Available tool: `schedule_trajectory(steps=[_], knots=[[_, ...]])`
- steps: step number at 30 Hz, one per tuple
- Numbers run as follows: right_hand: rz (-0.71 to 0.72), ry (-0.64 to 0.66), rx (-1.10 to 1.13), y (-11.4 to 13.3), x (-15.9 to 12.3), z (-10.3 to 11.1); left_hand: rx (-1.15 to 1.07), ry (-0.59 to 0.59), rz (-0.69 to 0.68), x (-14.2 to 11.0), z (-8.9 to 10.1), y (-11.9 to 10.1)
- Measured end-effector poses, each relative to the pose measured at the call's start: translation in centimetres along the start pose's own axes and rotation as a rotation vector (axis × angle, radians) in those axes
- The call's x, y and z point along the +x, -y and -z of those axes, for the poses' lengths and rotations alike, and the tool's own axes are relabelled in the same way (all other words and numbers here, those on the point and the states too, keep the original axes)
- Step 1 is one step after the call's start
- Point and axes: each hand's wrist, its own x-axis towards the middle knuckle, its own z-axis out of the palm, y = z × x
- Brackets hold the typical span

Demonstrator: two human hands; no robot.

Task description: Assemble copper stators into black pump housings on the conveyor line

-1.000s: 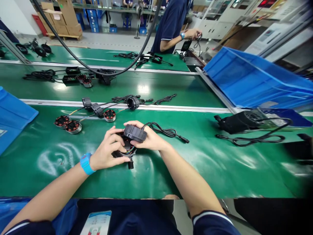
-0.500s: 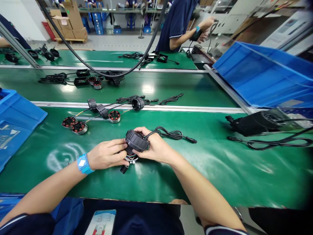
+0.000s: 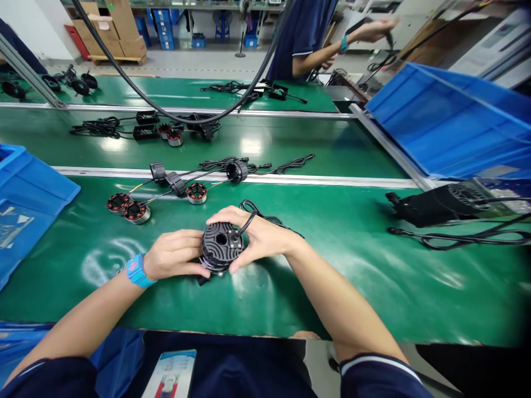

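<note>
A round black motor cover (image 3: 215,243) with a wavy ridged top sits over a metal-rimmed base on the green bench (image 3: 373,298). My right hand (image 3: 259,237) grips the cover from the right, thumb at the front and fingers behind it. From the left, my left hand (image 3: 178,257) holds the side of the cover and the base under it, fingers pressed close. A black cable (image 3: 249,221) leaves the cover's top and passes over my right hand; its coil lies partly hidden behind that hand. A small dark piece pokes out below the base.
Copper-wound stators (image 3: 136,211) wired to black caps (image 3: 176,182) lie beyond my hands. Blue bins stand left (image 3: 37,204) and right (image 3: 452,121). A black power tool (image 3: 443,204) rests at right. A thick cable hangs overhead; a co-worker (image 3: 302,44) stands across the line.
The cover has gone from tilted above the base to lying nearly flat on it, its ridged top now facing up. The co-worker's arm has reached farther right.
</note>
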Motion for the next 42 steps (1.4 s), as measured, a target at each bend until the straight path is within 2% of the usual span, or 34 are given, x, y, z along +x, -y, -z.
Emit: schedule_trajectory(steps=[2, 3, 4, 5, 7, 9, 10, 13, 17, 20, 22, 25, 28, 31, 33, 34, 36, 39, 40, 42], knots=[[-0.034, 0.029, -0.060, 0.5, 0.2, 0.0, 0.051, -0.164, 0.103, 0.6, 0.5, -0.3], [-0.043, 0.041, -0.079, 0.8, 0.3, 0.0, 0.085, -0.203, 0.171, 1.2, 0.7, -0.5], [-0.050, 0.045, -0.092, 1.0, 0.3, -0.2, 0.123, -0.192, 0.225, 2.0, 0.8, -0.9], [-0.054, 0.040, -0.097, 1.2, 0.3, -0.3, 0.161, -0.129, 0.251, 2.9, 0.9, -1.3], [-0.071, 0.018, -0.095, 1.2, 0.2, -0.8, 0.202, 0.112, 0.229, 4.6, 0.5, -2.1], [-0.100, 0.015, -0.083, 0.9, -0.4, -1.4, 0.168, 0.335, 0.185, 5.6, -0.1, -2.9], [-0.112, 0.020, -0.077, 0.6, -0.8, -1.7, 0.137, 0.405, 0.184, 5.8, -0.3, -3.2], [-0.142, 0.005, -0.065, 0.2, -2.4, -2.6, 0.094, 0.462, 0.236, 5.5, -0.3, -4.1], [-0.156, -0.068, -0.060, 0.3, -3.4, -3.7, 0.202, 0.536, 0.283, 5.2, 1.1, -4.9], [-0.125, -0.074, -0.066, 0.5, -3.1, -4.2, 0.270, 0.635, 0.262, 5.8, 1.7, -5.0], [-0.121, -0.079, -0.067, 0.6, -3.0, -4.4, 0.289, 0.668, 0.228, 6.2, 1.5, -4.8], [-0.150, -0.122, -0.070, 0.8, -3.7, -4.2, 0.259, 0.636, 0.203, 6.5, 0.5, -4.3], [-0.176, -0.179, -0.011, 1.0, -5.1, -2.9, 0.209, 0.576, 0.233, 6.3, -0.1, -3.7], [-0.224, -0.402, 0.093, 0.3, -6.1, -1.3, 0.164, 0.559, 0.250, 6.0, 0.0, -3.2], [-0.314, -0.530, 0.046, -0.7, -6.2, -0.8, 0.142, 0.536, 0.252, 5.7, 0.0, -2.9], [-0.381, -0.535, 0.015, -1.3, -6.0, -0.9, 0.131, 0.512, 0.251, 5.6, 0.0, -2.7], [-0.504, -0.453, 0.027, -2.4, -5.5, -1.6, 0.097, 0.448, 0.247, 5.3, -0.3, -2.5], [-0.576, -0.356, 0.153, -3.3, -4.5, -3.6, 0.068, 0.351, 0.236, 5.0, -0.9, -2.6], [-0.575, -0.343, 0.211, -3.3, -4.2, -4.4, 0.070, 0.331, 0.233, 5.0, -1.1, -2.6], [-0.595, -0.321, 0.486, -3.0, -3.7, -5.8, 0.085, 0.314, 0.238, 4.9, -1.3, -2.6]])
